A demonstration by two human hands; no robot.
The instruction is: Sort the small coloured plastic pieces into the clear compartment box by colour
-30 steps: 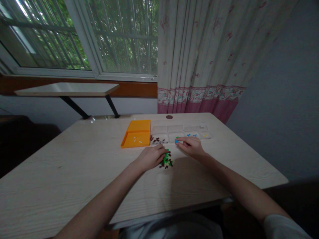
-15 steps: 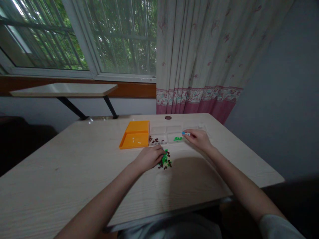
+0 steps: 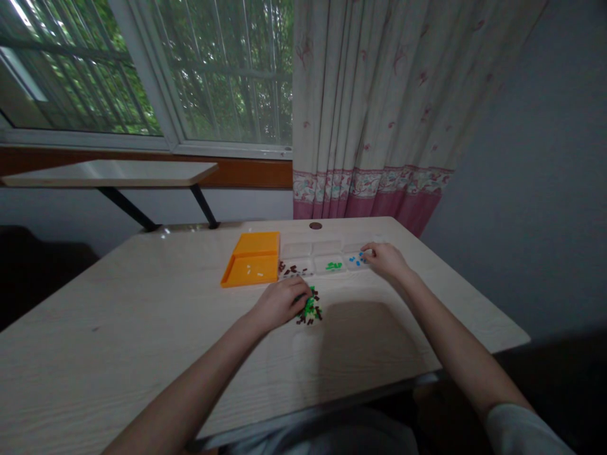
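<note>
The right hand has carried blue rightward along the tray to its blue bits, keeping colours together, while the left hand stays at the pile before the tray, either grip's hold unclear.

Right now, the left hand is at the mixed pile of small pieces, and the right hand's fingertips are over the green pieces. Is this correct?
Not quite: the head view shows the right hand at the blue pieces, not the green pieces. The left hand is at the mixed pile, as you say.
</note>
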